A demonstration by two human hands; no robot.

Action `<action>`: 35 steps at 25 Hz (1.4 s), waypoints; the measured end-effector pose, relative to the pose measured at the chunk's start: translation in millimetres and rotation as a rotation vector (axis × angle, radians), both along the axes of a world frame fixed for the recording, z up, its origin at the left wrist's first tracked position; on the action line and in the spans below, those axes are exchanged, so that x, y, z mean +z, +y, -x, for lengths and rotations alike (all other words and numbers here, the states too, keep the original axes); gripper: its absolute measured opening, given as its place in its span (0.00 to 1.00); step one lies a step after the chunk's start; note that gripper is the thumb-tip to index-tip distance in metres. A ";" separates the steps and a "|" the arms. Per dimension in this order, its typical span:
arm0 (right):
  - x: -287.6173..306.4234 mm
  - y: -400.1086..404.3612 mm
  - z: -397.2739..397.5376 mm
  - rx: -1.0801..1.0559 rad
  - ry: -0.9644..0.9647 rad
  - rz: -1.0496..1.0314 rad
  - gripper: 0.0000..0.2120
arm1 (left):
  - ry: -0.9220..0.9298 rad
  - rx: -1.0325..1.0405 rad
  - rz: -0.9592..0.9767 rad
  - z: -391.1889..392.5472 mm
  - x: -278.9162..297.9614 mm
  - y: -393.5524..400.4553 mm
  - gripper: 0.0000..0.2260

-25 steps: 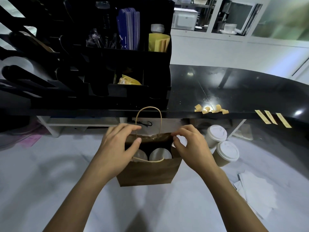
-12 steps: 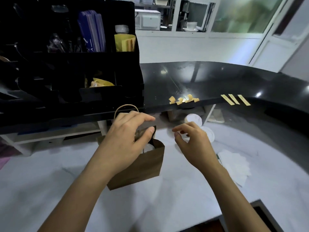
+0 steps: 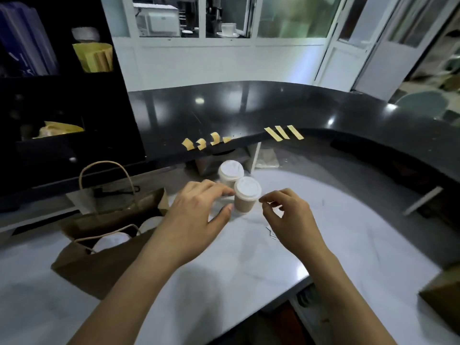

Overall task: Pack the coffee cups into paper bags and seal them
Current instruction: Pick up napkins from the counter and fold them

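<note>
Coffee cups: two of them stand on the white desk (image 3: 311,245) toward its far edge, just under the lip of the black counter (image 3: 249,108). The near cup (image 3: 245,195) has a brown sleeve and a white lid; the far cup (image 3: 230,173) stands right behind it, and the two look to be touching. I have my left hand (image 3: 191,220) spread wide just left of the near cup, fingers reaching forward and thumb low, close to the cup's side; I cannot tell whether a fingertip actually meets it. My right hand (image 3: 288,217) sits just right of the same cup with its fingers loosely curled and thumb near the forefinger, holding nothing that I can make out.

The paper bag (image 3: 99,265) stands open toward the desk's left edge, partly behind my left forearm. Two white lids (image 3: 112,241) show inside it, side by side. One twine handle (image 3: 104,180) stands upright at the bag's far side, the other droops over the near rim.

On the counter's near edge, four short curled tape pieces (image 3: 206,143) hang over the lip above the cups, and three flat tape strips (image 3: 283,132) lie side by side further right. A black organizer (image 3: 62,108) rises at the counter's left end with yellow items in it. Another brown object (image 3: 443,295) shows at the desk's right edge; I cannot tell what it is.
</note>
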State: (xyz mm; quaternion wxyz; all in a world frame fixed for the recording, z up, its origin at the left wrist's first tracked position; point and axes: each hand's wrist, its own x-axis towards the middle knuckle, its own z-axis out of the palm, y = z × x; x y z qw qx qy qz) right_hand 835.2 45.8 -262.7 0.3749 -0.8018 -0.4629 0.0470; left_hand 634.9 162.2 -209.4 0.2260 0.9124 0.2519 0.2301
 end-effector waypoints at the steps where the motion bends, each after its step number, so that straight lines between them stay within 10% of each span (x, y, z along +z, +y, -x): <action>1: -2.9 -8.0 -11.7 -0.018 0.008 0.013 0.05 | 0.008 -0.016 0.016 -12.6 -4.4 -4.6 0.13; 20: -118.2 -46.7 -137.1 -0.066 0.060 0.359 0.05 | 0.146 -0.011 0.229 -135.0 -110.6 -54.4 0.11; 26: -156.1 -26.4 -131.0 -0.043 -0.112 0.513 0.20 | 0.208 0.041 0.239 -132.3 -128.5 -54.4 0.11; 35: -164.1 -25.4 -135.0 0.006 -0.162 0.556 0.10 | 0.239 0.070 0.257 -134.5 -141.2 -50.9 0.12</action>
